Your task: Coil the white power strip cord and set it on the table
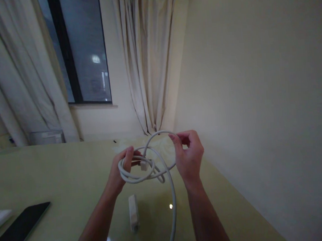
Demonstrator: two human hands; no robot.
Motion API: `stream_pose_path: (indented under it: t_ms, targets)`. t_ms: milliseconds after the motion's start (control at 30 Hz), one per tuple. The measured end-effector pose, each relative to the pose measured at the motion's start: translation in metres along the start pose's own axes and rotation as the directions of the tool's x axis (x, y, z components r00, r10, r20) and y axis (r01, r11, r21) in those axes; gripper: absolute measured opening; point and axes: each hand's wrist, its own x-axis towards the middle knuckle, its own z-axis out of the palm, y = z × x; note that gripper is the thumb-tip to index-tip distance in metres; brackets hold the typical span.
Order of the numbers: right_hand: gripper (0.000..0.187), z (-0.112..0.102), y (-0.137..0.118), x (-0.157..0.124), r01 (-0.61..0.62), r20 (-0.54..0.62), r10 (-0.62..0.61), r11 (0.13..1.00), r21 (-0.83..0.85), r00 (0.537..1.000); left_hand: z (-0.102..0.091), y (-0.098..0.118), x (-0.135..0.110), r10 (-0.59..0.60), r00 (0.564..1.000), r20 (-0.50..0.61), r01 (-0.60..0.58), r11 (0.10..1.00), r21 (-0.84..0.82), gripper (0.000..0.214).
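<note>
Above the table, a pale cable is held, its coils clasped by the left hand and its upper loop pinched by thumb and fingers of the right hand.

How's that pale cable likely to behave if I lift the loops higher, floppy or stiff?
The cable should flex easily, since it bends into several loops between the left hand and right hand. It may be somewhat springy, as those loops stand in open, rounded arcs. Its long run toward the bottom edge could swing or drag.
</note>
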Motion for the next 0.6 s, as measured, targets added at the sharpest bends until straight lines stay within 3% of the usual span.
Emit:
stream_pose_path:
  t_ms: [167, 333, 500, 600]
  targets:
    - [0.028, 0.012, -0.006, -0.007, -0.21, 0.09, 0.194, 0.95, 0.229, 0.977, 0.007, 0.003, -0.007, -0.076, 0.997, 0.024, 0.079, 0.984, -0.158, 0.073]
    - [0.028, 0.015, -0.011, -0.01, -0.214, 0.108, 0.189, 0.924, 0.317, 0.976, 0.004, 0.005, -0.011, -0.16, 0.975, 0.151, 0.198, 0.937, -0.289, 0.068]
    - [0.025, 0.014, -0.005, -0.009, -0.155, 0.072, 0.142, 0.962, 0.226, 0.987, 0.004, 0.011, -0.012, -0.169, 0.973, 0.157, 0.208, 0.938, -0.276, 0.069]
    - [0.015, 0.01, -0.006, -0.008, -0.067, 0.177, 0.06, 0.997, 0.037, 0.982, 0.002, 0.02, -0.01, -0.135, 0.989, 0.068, 0.145, 0.974, -0.176, 0.075]
